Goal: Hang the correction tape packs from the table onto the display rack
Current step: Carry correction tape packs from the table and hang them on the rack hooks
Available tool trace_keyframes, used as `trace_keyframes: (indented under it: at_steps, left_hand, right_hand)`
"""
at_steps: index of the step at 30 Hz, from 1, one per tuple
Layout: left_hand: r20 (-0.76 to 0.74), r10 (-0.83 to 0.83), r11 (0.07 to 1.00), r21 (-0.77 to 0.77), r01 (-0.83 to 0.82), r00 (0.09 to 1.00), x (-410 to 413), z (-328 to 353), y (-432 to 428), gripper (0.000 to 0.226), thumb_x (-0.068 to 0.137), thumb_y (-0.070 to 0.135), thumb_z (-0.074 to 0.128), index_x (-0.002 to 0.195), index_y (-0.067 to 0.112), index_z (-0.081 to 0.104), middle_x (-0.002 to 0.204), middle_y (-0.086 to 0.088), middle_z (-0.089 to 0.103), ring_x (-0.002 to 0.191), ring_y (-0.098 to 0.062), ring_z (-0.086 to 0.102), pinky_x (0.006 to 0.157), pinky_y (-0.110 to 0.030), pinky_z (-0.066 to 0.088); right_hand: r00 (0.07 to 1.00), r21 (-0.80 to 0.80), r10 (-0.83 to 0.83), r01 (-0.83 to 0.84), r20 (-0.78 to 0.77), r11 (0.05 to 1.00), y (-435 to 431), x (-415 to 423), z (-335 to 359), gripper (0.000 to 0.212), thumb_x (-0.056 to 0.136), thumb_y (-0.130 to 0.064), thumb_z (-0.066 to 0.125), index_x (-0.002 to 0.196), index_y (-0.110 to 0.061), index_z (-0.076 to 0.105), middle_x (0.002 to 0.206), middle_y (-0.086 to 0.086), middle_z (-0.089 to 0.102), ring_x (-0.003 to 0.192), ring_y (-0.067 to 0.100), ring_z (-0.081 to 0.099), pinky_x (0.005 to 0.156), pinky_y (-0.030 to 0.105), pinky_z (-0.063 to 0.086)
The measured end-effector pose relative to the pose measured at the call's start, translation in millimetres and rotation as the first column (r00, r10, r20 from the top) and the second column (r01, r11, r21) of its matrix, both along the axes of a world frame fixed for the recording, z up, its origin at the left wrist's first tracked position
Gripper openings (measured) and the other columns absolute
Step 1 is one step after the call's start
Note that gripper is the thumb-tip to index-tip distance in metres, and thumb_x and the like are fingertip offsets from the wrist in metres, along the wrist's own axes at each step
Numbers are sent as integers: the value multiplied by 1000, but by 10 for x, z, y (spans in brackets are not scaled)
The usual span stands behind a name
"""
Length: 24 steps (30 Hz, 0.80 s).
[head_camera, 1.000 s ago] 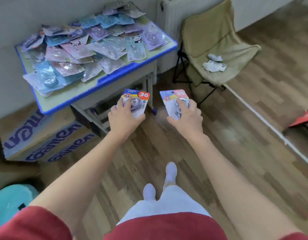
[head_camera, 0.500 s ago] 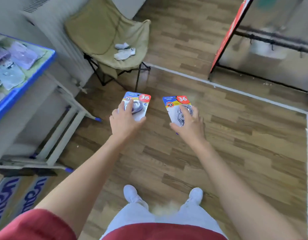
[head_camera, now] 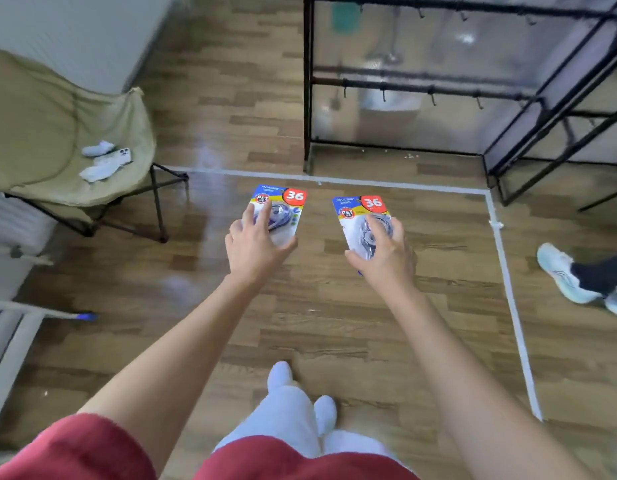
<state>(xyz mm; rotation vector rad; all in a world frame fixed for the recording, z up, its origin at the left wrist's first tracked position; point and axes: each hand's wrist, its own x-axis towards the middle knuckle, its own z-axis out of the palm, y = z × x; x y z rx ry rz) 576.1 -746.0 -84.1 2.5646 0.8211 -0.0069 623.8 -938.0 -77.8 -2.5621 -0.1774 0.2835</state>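
My left hand (head_camera: 253, 249) grips a correction tape pack (head_camera: 282, 211) with a blue-and-yellow card and a red "36" corner. In my right hand (head_camera: 383, 252) is a second pack (head_camera: 364, 216) of the same kind, held by its clear blister. Both packs are upright over the wooden floor, about a hand's width apart. The black metal display rack (head_camera: 421, 86) stands ahead at the upper right, with several bare hooks on its horizontal bars. The table of packs is out of view.
A khaki folding chair (head_camera: 68, 133) with a phone and white cloths on its seat stands at the left. White tape lines (head_camera: 507, 289) mark the floor. Another person's shoes (head_camera: 566, 275) are at the right edge. A table leg (head_camera: 9, 348) shows at the lower left.
The view has swung right, away from the table of packs, and the display rack has come into view ahead. Both hands still hold their packs in the same way.
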Motion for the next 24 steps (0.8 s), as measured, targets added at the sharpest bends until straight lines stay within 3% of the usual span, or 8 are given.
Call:
trace_keyframes:
  at_steps: [9, 16, 24]
  left_hand:
    - [115, -72, 997, 48, 67, 991, 1688, 157, -228, 79, 80, 50, 64, 148, 33, 28, 154, 1, 25, 133, -29, 32, 106, -38, 24]
    - [229, -94, 994, 73, 80, 969, 3249, 525, -295, 76, 81, 49, 62, 147, 31, 29, 155, -3, 23, 134, -31, 30, 106, -40, 24]
    - [363, -113, 991, 106, 79, 925, 4617, 1079, -445, 76, 83, 49, 62, 148, 32, 28, 157, -3, 20, 136, -30, 26, 108, -41, 22]
  right_hand:
    - [994, 43, -74, 70, 85, 997, -369, 1620, 69, 70, 79, -35, 71, 141, -23, 41, 149, 9, 24, 124, 35, 37, 102, 44, 36]
    - [965, 46, -76, 67, 250, 997, -442, 3236, 551, 71, 80, -36, 69, 143, -22, 40, 148, 11, 28, 121, 33, 40, 98, 36, 31]
    - [912, 78, -76, 48, 402, 996, -538, 4676, 1050, 70, 80, -38, 69, 142, -20, 41, 146, 13, 31, 118, 37, 40, 96, 40, 36]
